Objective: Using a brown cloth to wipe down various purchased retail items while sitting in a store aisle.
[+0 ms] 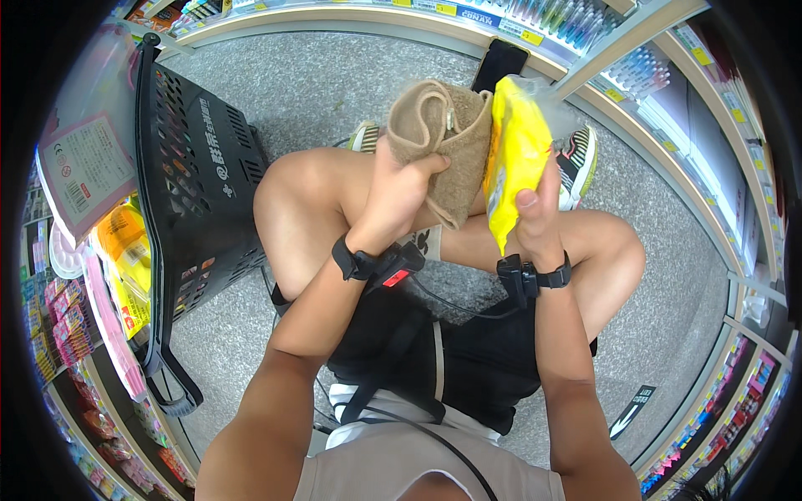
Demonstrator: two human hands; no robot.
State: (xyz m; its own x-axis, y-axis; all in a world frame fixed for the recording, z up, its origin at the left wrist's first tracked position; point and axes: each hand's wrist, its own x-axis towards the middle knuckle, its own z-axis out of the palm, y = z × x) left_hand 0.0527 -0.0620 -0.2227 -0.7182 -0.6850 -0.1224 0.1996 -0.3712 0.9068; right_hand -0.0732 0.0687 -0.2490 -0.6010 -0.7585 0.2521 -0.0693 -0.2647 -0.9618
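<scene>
A folded tan cloth, thick like a towel (462, 163), is gripped in my left hand (394, 190), the thumb pressed over its near side. Its upper end curls into a loop with a small pale tag. Just to the right, my right hand (541, 215) closes round a bright yellow soft packet (520, 138) with a clear plastic end, held upright. The thumb lies on its near face; the other fingers are partly hidden behind it. Cloth and packet are side by side above my crossed legs, their edges meeting in the picture.
A black perforated shopping basket (200, 167) stands at my left, holding yellow packages (125, 242) and a clear, pink-edged box (88, 167). A dark phone (501, 63) is by the far shelf, where pens (564, 25) are racked. Stocked shelves curve round both sides. Cables run between my wrist straps.
</scene>
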